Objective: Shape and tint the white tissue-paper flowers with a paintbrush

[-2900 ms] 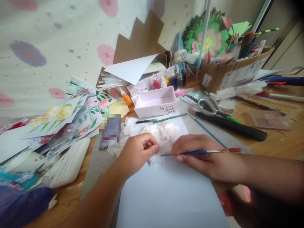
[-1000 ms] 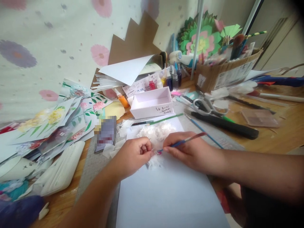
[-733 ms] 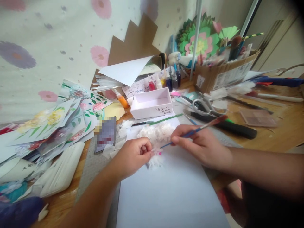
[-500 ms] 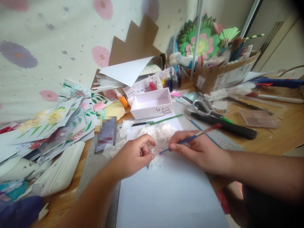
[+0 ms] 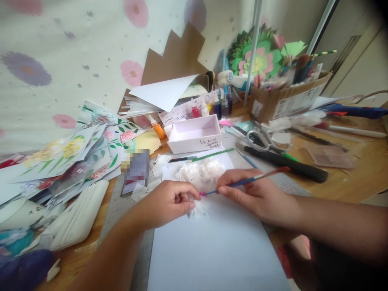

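My right hand (image 5: 260,196) grips a slim paintbrush (image 5: 242,182) with a blue shaft and a reddish upper end. The brush's lower end reaches a small bright pink spot beside my left fingertips. My left hand (image 5: 169,202) is curled, its thumb and index finger at a white crinkled paper flower (image 5: 198,210), which they appear to pinch; the fingers partly hide it. Just behind both hands lie more fluffy white paper flowers (image 5: 200,169). Under them is a white sheet (image 5: 212,250).
A white box (image 5: 194,143) stands behind the flowers, near several paint bottles (image 5: 216,107). Scissors (image 5: 257,139) and a black-handled tool (image 5: 291,165) lie to the right. A phone (image 5: 136,173) and flower pictures (image 5: 72,149) are at left; a cardboard box (image 5: 281,103) holds brushes.
My left index finger has come down next to the brush's lower end. A bright pink spot now shows clearly there. The brush lies at a slightly flatter angle in my right hand.
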Tool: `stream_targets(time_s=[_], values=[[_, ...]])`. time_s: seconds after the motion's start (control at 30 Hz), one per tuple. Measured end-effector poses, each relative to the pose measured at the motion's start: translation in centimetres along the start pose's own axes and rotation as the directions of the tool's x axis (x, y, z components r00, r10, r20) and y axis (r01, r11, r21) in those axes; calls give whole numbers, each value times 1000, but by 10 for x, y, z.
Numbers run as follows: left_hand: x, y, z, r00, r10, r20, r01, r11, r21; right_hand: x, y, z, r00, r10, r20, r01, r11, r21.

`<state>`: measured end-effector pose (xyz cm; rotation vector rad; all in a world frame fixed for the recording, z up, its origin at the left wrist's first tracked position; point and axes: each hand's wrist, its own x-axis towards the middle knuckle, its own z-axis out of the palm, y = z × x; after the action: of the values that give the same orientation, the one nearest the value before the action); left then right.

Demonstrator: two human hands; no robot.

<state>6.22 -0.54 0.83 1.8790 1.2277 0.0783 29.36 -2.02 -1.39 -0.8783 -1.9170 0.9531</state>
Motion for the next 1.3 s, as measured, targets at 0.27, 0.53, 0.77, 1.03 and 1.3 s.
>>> stream_targets(time_s=[0.27, 0.53, 0.77, 1.03, 1.3], values=[[-11, -13, -30, 928, -37, -372, 138, 958, 250, -3, -3, 2, 995, -19, 95, 22, 999, -31], [-10, -9, -25, 994, 86, -70, -61, 950, 305, -3, -2, 3, 994, -23, 105, 28, 999, -45], [-15, -16, -32, 999, -21, -31, 29, 956, 291, -2, -3, 2, 991, -26, 129, 33, 998, -48], [-21, -35, -48, 954, -31, -298, 165, 884, 437, -3, -1, 1, 992, -43, 121, 49, 998, -46], [-8, -35, -41, 974, 104, -200, 17, 852, 524, -6, -2, 0, 991, -50, 124, 56, 997, -48]])
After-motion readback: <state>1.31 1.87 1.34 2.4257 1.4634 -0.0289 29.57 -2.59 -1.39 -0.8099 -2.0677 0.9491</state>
